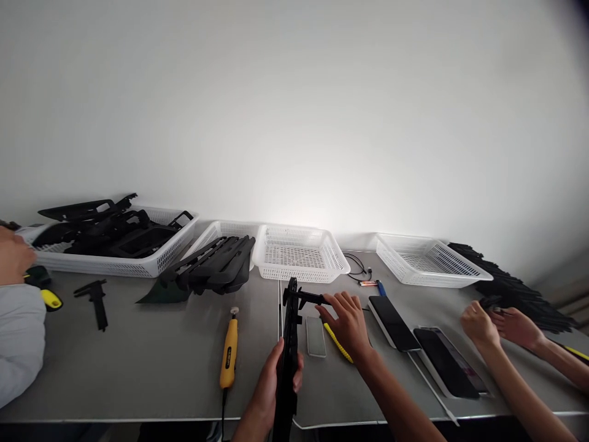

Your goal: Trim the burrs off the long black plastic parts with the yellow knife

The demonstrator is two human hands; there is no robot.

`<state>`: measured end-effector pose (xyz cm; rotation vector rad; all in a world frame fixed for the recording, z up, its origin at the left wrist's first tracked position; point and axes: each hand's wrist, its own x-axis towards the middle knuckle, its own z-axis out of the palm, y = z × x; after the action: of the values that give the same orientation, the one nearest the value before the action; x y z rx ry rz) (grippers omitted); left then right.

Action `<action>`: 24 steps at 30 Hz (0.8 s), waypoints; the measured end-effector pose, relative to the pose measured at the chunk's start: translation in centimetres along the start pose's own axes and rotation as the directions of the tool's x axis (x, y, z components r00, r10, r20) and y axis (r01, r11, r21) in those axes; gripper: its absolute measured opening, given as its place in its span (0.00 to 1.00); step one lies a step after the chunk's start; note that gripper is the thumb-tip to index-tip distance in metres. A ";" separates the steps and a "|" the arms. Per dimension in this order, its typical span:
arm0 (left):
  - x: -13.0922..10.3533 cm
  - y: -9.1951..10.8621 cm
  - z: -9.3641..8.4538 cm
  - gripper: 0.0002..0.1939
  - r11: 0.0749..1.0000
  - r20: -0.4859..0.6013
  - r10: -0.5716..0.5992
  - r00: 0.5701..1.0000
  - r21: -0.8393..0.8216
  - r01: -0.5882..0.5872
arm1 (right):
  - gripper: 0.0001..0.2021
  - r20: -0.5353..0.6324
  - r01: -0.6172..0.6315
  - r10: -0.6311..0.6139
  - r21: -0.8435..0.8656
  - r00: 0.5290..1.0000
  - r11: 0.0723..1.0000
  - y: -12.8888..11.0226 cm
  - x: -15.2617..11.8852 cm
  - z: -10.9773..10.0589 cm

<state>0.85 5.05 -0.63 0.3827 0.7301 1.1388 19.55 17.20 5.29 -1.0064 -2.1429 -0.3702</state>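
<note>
My left hand (pixel 269 376) is wrapped round a long black plastic part (pixel 288 362), which stands on edge above the table's front. Black calipers (pixel 313 298) are gripped in my right hand (pixel 348 322), and their jaws lie at the upper end of the part. Whether the jaws press on it I cannot tell. Below the calipers a small pale rectangular block (pixel 316 336) rests on the table, beside a yellow coiled cord (pixel 338 344). To the left lies a yellow corded power tool (pixel 229 353).
White baskets line the wall: one full of black parts (pixel 175 245), one behind stacked parts (pixel 216 264), two more (pixel 301 276) (pixel 427 279). Second calipers (pixel 97 304) lie left. Phone-like devices (pixel 393 322) lie right. A co-worker's hands (pixel 481 322) work at right; another person's sleeve (pixel 21 344) is left.
</note>
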 end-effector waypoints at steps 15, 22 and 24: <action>-0.4 0.2 0.4 0.34 0.999 -0.025 0.034 0.999 -0.002 -0.034 | 0.12 -0.011 0.043 -0.043 -0.003 0.999 0.999 0.3 0.8 -0.2; -0.3 0.3 0.4 0.33 0.999 -0.015 0.040 0.999 -0.024 -0.040 | 0.11 0.021 0.039 -0.039 -0.006 0.999 0.999 0.3 0.5 0.0; -0.2 0.3 0.5 0.30 0.996 -0.038 0.061 0.997 -0.070 -0.064 | 0.11 0.042 0.048 -0.047 -0.006 0.998 0.999 0.4 0.4 0.0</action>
<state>0.94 5.03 0.01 0.3283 0.7108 1.2298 19.69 17.73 5.54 -0.9763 -2.2077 -0.3826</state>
